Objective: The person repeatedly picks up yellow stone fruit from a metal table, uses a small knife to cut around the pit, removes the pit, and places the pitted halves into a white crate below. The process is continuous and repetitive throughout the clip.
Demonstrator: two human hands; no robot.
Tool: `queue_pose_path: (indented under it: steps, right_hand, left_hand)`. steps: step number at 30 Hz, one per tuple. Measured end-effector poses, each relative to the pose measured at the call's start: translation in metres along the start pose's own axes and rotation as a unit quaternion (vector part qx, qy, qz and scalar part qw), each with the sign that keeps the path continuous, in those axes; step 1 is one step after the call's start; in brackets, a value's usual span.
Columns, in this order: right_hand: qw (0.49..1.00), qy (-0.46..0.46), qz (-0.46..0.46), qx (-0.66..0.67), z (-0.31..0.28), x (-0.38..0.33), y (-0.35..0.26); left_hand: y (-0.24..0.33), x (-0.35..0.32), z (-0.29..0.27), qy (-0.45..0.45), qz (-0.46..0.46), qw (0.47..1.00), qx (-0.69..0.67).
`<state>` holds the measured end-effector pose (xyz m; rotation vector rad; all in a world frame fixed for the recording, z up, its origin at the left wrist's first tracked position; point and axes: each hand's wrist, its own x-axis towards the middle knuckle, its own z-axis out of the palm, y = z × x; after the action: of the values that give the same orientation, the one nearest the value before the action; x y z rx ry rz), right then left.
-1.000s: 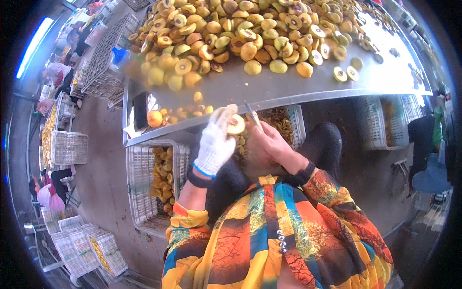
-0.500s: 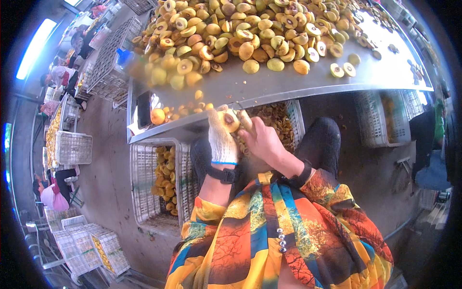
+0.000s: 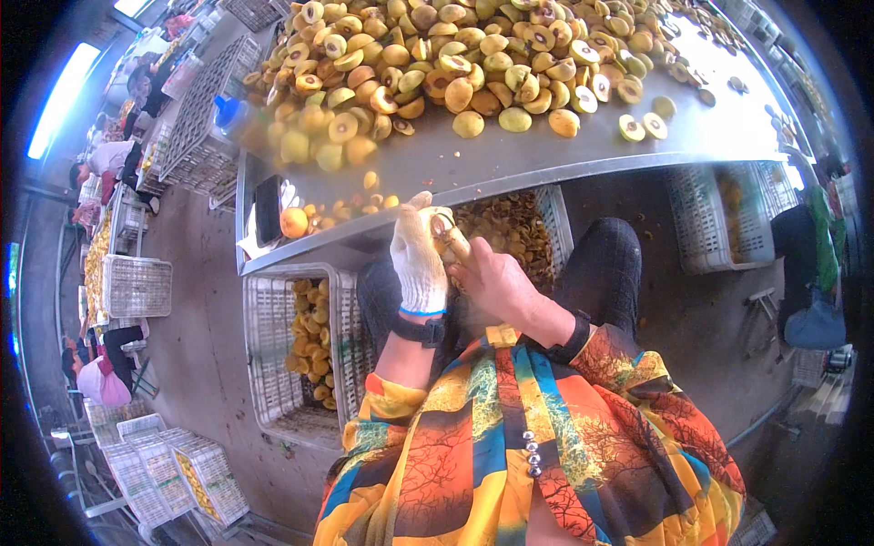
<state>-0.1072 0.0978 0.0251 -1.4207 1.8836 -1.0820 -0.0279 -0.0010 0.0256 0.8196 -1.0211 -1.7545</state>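
A yellow fruit (image 3: 446,238), apparently an apricot or small peach, is held between the two hands just below the front edge of the metal counter (image 3: 564,150). The left hand (image 3: 419,259), covered by a white knit glove with a dark band at the wrist, is wrapped around the fruit from the left side. The bare right hand (image 3: 496,282) is pressed against the fruit from the right, so that both hands are brought together on it; whether a blade is held cannot be told.

Directly beneath the hands, a white plastic crate (image 3: 546,227) filled with brownish pits or scraps is seen under the counter. A second crate (image 3: 273,364), partly filled with yellow fruit pieces, is set on the floor to the left of the person's knees. One whole orange-yellow fruit (image 3: 293,221) is left near the counter's left corner, beside a dark phone-like object (image 3: 268,207).

The far part of the counter is heaped with a large pile of halved fruit (image 3: 455,55), many pieces turned cut side up. Stacks of empty crates (image 3: 137,287) are ranged along the left, where other people (image 3: 100,164) are seen at work.
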Motion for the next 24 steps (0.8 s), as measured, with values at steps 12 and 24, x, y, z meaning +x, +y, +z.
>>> queue_pose_path:
  steps: [12,24]
  right_hand:
    - [0.990,-0.102,0.100,0.010,-0.010,0.002,-0.017]
    - [0.929,-0.180,0.217,0.239,-0.010,0.003,-0.028]
  left_hand:
    - [0.027,0.012,-0.013,-0.128,-0.099,0.978,0.129]
    - [0.007,0.014,-0.009,-0.052,-0.171,0.984,-0.020]
